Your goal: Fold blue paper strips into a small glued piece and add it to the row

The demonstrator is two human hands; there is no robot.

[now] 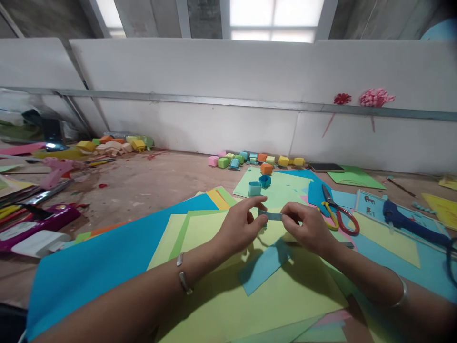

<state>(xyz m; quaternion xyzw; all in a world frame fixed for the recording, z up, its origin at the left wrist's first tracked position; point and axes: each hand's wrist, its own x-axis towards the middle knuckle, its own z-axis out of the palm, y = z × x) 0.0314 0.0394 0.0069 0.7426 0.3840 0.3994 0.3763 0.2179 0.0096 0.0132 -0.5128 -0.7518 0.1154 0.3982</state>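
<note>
Far left of the frame: a magenta tool [43, 223] and a pink glue gun [59, 169] lie among clutter on the counter [143, 183]. Behind them, in the upper left, is a heap of folded paper boxes [107, 145].

Left of centre: a large blue sheet [107, 262] runs to the lower left corner. Yellow-green sheets [221, 295] overlap its right edge.

Centre: the left hand [241, 227] and right hand [309, 229] are held close together just above the sheets. Each is pinched by the fingertips on one end of a blue paper strip [273, 216], which spans the narrow gap between them. A loose blue paper piece [264, 267] lies flat below the hands. Two small blue paper cups [254, 188] stand just beyond the strip, and a row of coloured paper cubes [257, 161] lines the foot of the white wall [214, 95].

Right of centre: scissors [339, 212] with red and yellow handles lie just beside the right hand, blades pointing away. Beyond them are a dark flat device [326, 167] and a green sheet [355, 177].

Far right: a blue glue gun [410, 221] rests on a light blue sheet.

Free surface: bare counter shows between the two box groups, in the middle left. The near edge is covered with paper.
</note>
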